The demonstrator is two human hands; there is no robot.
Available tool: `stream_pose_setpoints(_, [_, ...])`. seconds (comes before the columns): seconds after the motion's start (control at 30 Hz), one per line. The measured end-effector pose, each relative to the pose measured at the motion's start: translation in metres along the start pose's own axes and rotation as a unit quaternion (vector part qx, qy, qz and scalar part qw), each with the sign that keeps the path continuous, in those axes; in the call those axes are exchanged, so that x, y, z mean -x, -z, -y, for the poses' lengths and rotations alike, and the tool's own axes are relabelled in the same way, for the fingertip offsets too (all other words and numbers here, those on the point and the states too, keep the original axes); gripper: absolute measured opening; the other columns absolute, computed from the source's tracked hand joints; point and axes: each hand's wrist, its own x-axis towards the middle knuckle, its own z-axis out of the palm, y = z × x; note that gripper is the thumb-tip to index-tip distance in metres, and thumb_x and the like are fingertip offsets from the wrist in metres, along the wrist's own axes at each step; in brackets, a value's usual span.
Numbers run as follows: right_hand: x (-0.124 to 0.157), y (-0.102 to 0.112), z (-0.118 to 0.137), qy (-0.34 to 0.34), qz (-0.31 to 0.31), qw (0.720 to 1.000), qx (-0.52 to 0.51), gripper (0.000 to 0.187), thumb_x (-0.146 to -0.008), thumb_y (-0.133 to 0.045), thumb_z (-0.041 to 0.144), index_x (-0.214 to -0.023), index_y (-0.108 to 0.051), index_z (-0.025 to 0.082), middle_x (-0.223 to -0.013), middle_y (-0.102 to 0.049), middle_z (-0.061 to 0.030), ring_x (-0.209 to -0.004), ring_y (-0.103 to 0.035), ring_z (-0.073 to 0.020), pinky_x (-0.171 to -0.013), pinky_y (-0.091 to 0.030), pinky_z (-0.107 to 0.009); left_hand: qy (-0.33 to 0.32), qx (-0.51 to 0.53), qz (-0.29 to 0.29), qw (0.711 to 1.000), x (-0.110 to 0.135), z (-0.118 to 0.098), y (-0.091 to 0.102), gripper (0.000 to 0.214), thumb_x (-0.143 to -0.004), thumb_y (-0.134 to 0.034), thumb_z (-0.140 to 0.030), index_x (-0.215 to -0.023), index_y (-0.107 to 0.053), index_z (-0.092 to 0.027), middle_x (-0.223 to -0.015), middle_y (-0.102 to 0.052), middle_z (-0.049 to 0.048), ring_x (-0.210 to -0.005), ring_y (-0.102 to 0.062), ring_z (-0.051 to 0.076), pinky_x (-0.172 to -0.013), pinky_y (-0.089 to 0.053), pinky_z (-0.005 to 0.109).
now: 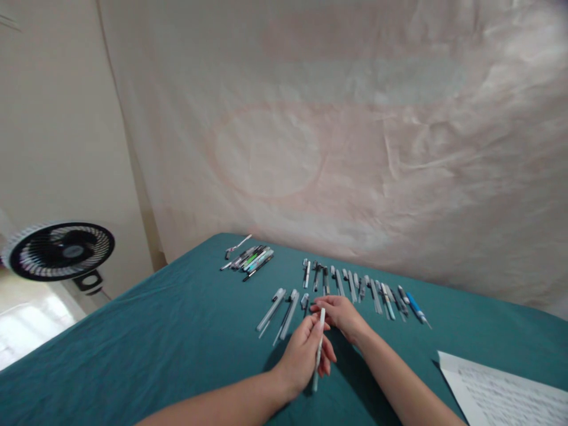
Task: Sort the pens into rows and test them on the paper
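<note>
My left hand (pixel 298 356) is closed around a slim whitish pen barrel (pixel 319 349), pinched under the thumb and slanting down toward me. Just beyond it, my right hand (pixel 348 316) has its fingertips drawn together. Whatever those fingertips hold, if anything, is hidden. Close by lies a short clear-and-dark pen piece (pixel 305 300), partly covered by the hands. To the left of the hands, a capped clear pen barrel (pixel 289 313) rests beside a thin refill (pixel 280 332). Another such barrel (pixel 271 309) with a thin refill lies further left.
A row of pens in pieces runs along the back, including a clear barrel (pixel 339 283) and a blue pen (pixel 416 307). A pile of pens (pixel 251 259) is at the far left. Written paper (pixel 510 393) lies front right on the green cloth (pixel 177 343). A fan (pixel 60 251) stands left.
</note>
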Motion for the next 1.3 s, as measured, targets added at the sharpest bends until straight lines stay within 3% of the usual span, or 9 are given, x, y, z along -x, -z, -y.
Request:
stream_pose_setpoints(0.2, [0.009,0.002,0.012,-0.035,0.065,0.997,0.020,0.020,-0.067,-0.065,0.029,-0.078,-0.062,0.012,-0.068,-0.067,-0.0053,-0.050,-0.058,-0.0101,-0.047,-0.047,-0.020,0.006,0.019,-0.018,1.000,0.000,0.001,0.000,0.042,-0.079,-0.032,-0.060,-0.090,-0.036,-0.020,-0.052,-0.056,-0.0040,-0.035,-0.052,0.010,-0.033,-0.031,0.016])
stream_pose_setpoints(0.4, [0.027,0.011,0.044,0.011,0.089,0.992,0.090,0.032,-0.072,-0.059,0.044,-0.078,-0.063,0.013,-0.078,-0.065,-0.0062,-0.054,-0.054,-0.0083,-0.040,-0.037,-0.015,-0.006,0.031,-0.048,0.998,-0.003,-0.001,0.001,0.039,-0.080,-0.033,-0.057,-0.088,-0.034,-0.020,-0.054,-0.058,-0.0029,-0.038,-0.053,0.011,-0.036,-0.035,0.018])
stream_pose_setpoints(0.57, [0.042,0.002,0.056,0.015,0.141,0.978,0.150,0.027,-0.065,-0.068,0.039,-0.067,-0.062,0.012,-0.055,-0.056,0.0017,-0.048,-0.047,-0.0061,-0.038,-0.032,-0.014,-0.003,0.011,-0.046,0.999,-0.004,-0.001,0.000,0.039,-0.079,-0.037,-0.057,-0.084,-0.037,-0.018,-0.055,-0.056,-0.0029,-0.037,-0.050,0.009,-0.036,-0.035,0.018])
stream_pose_setpoints(0.7, [0.035,0.003,0.055,-0.001,0.112,0.992,0.052,0.025,-0.065,-0.068,0.037,-0.066,-0.059,0.014,-0.054,-0.054,0.0037,-0.046,-0.046,-0.0049,-0.037,-0.033,-0.013,-0.018,0.009,-0.054,0.998,-0.001,-0.004,-0.001,0.039,-0.080,-0.034,-0.057,-0.084,-0.039,-0.018,-0.062,-0.056,-0.0007,-0.044,-0.053,0.011,-0.040,-0.038,0.021])
stream_pose_setpoints(0.83, [0.020,0.019,0.052,0.017,0.030,0.994,-0.106,0.020,-0.066,-0.070,0.032,-0.070,-0.058,0.015,-0.059,-0.052,0.0047,-0.046,-0.047,-0.0032,-0.038,-0.038,-0.012,-0.130,-0.041,-0.143,0.980,-0.001,-0.016,0.006,0.033,-0.084,-0.036,-0.048,-0.087,-0.047,-0.017,-0.085,-0.058,0.0055,-0.080,-0.058,0.015,-0.070,-0.045,0.028])
stream_pose_setpoints(0.9, [0.013,0.026,0.048,0.016,0.012,0.993,-0.116,0.019,-0.066,-0.069,0.030,-0.070,-0.058,0.015,-0.058,-0.052,0.0043,-0.046,-0.048,-0.0032,-0.039,-0.040,-0.012,-0.173,-0.084,-0.205,0.960,-0.009,-0.024,0.017,0.031,-0.084,-0.037,-0.045,-0.088,-0.050,-0.017,-0.090,-0.058,0.0058,-0.087,-0.055,0.015,-0.078,-0.042,0.027])
stream_pose_setpoints(1.0, [0.005,0.028,0.035,0.015,0.013,0.999,-0.044,0.021,-0.068,-0.067,0.032,-0.069,-0.058,0.014,-0.058,-0.053,0.0023,-0.048,-0.050,-0.0052,-0.040,-0.043,-0.013,-0.208,-0.149,-0.267,0.929,-0.030,-0.036,0.045,0.029,-0.085,-0.036,-0.041,-0.093,-0.050,-0.017,-0.093,-0.058,0.0058,-0.087,-0.056,0.014,-0.074,-0.043,0.026])
stream_pose_setpoints(1.07, [0.002,0.023,0.024,0.021,0.010,1.000,0.007,0.022,-0.069,-0.066,0.034,-0.068,-0.058,0.013,-0.057,-0.054,0.0013,-0.048,-0.052,-0.0063,-0.039,-0.043,-0.014,-0.242,-0.284,-0.296,0.879,-0.046,-0.044,0.069,0.026,-0.085,-0.036,-0.036,-0.096,-0.048,-0.015,-0.093,-0.059,0.0066,-0.085,-0.057,0.014,-0.073,-0.045,0.026])
stream_pose_setpoints(1.3, [-0.006,0.003,0.000,0.041,-0.024,0.996,0.071,0.017,-0.071,-0.060,0.028,-0.078,-0.053,0.014,-0.059,-0.057,0.0004,-0.049,-0.056,-0.0103,-0.037,-0.046,-0.019,-0.238,-0.473,-0.292,0.797,-0.067,-0.061,0.152,0.021,-0.077,-0.046,-0.018,-0.096,-0.054,-0.015,-0.101,-0.058,0.0074,-0.100,-0.051,0.019,-0.090,-0.037,0.036])
